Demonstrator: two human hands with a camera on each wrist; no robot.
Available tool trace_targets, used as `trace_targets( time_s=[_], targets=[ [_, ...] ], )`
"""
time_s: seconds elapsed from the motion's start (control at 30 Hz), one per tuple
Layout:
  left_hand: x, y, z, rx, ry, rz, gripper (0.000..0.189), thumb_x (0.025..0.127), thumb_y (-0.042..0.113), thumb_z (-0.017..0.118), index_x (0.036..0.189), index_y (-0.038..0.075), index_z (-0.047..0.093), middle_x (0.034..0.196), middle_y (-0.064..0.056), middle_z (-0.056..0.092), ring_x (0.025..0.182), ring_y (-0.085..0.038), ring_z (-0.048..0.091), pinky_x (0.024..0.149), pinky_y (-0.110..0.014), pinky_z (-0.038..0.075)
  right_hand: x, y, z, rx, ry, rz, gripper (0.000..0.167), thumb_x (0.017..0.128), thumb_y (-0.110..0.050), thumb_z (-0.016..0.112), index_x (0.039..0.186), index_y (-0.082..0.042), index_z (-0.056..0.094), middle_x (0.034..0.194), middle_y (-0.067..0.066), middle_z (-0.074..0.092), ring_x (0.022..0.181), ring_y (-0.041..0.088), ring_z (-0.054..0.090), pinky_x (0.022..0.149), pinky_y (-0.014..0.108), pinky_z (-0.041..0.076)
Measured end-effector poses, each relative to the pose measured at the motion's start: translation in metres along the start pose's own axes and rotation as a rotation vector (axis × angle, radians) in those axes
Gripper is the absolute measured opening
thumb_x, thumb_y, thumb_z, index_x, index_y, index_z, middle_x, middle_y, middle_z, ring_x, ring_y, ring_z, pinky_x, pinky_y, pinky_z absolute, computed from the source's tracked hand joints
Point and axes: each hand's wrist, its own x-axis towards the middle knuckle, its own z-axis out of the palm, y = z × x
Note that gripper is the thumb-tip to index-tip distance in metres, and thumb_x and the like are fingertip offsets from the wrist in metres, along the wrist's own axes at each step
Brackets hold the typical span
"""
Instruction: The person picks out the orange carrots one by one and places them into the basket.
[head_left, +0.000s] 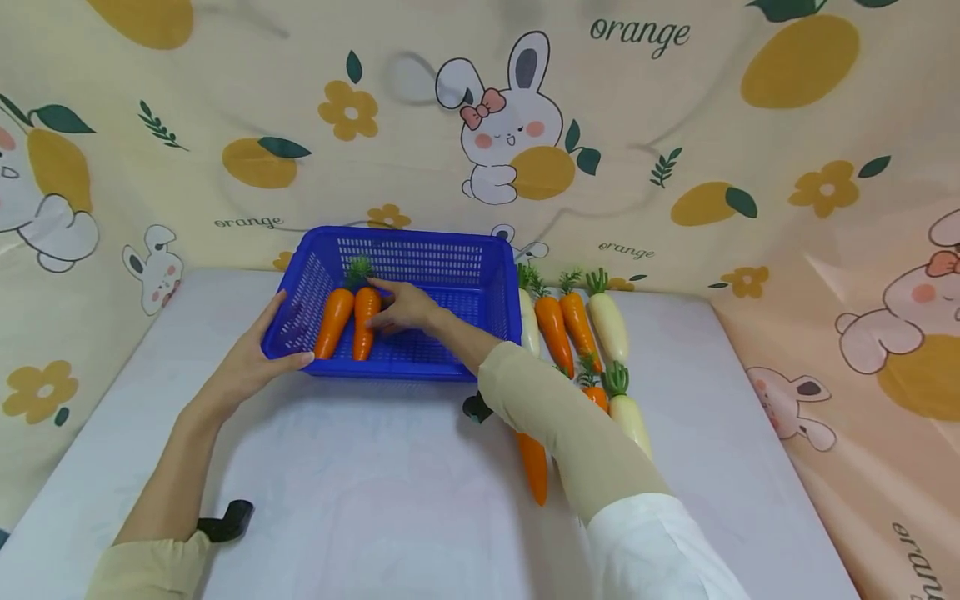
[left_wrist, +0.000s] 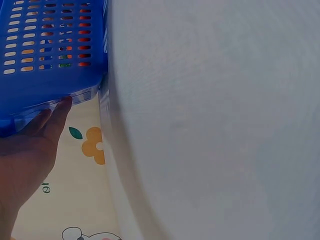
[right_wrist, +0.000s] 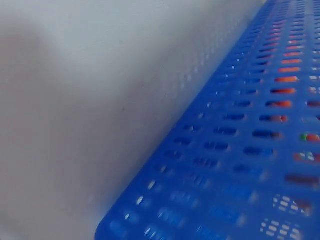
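Observation:
In the head view, a blue plastic basket (head_left: pixel 420 368) with slotted walls stands at the back of the table. Two orange carrots lie side by side at its left end, a left carrot (head_left: pixel 334 323) and a right carrot (head_left: pixel 364 333), green tops to the back. My right hand (head_left: pixel 408 307) reaches inside and holds the right carrot from its right side, fingertips near the top. At the basket's left front corner my left hand (head_left: pixel 251 358) grips the rim, thumb on the front edge, fingers along the outer left side. The right wrist view hides the right hand behind the basket wall.
Right of the basket lie several carrots (head_left: pixel 555 329) and white radishes (head_left: pixel 607 325), partly hidden by my right sleeve. One carrot (head_left: pixel 533 467) points toward the front. A patterned cloth (head_left: pixel 675 125) hangs behind the white table (head_left: pixel 360 500).

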Motion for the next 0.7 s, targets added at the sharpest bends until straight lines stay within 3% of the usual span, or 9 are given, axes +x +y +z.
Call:
trace_targets(
  time_s=[0.13,0.27,0.5,0.7],
  targets=[
    [0.001,0.000,0.002,-0.004,-0.003,0.008,0.104,0.092,0.033,0.071,0.158,0.035,-0.010,0.166,-0.013,-0.008,0.149,-0.045,-0.004,0.113,-0.071,0.006,-0.015,0.000,-0.013,-0.012,0.012,-0.032,0.076,0.089,-0.001,0.072,0.155,-0.016,0.037,0.147,0.024,0.045,0.113,0.038,0.064,0.092,0.046,0.055],
    [-0.003,0.000,0.001,-0.003,0.002,-0.009,0.104,0.093,0.033,0.070,0.158,0.036,-0.011,0.166,-0.014,-0.009,0.149,-0.047,-0.005,0.112,-0.073,0.005,-0.028,-0.001,-0.026,-0.017,-0.003,-0.115,0.070,0.091,-0.007,0.071,0.153,-0.013,0.040,0.149,0.024,0.043,0.116,0.036,0.062,0.093,0.047,0.054],
    [-0.003,0.001,0.002,-0.014,-0.005,-0.004,0.104,0.093,0.033,0.070,0.158,0.034,-0.011,0.166,-0.015,-0.009,0.149,-0.046,-0.006,0.113,-0.072,0.004,-0.063,0.001,-0.055,-0.085,0.044,-0.207,0.059,0.094,-0.014,0.070,0.148,-0.017,0.048,0.144,0.012,0.052,0.112,0.025,0.065,0.094,0.045,0.054],
    [-0.003,0.001,0.000,-0.006,0.005,-0.003,0.104,0.093,0.032,0.070,0.158,0.033,-0.011,0.166,-0.015,-0.008,0.149,-0.046,-0.005,0.113,-0.071,0.004,-0.097,0.003,-0.076,-0.075,0.073,-0.249,0.055,0.094,-0.016,0.069,0.146,-0.017,0.050,0.141,0.007,0.056,0.111,0.022,0.066,0.093,0.041,0.055]
  ],
)
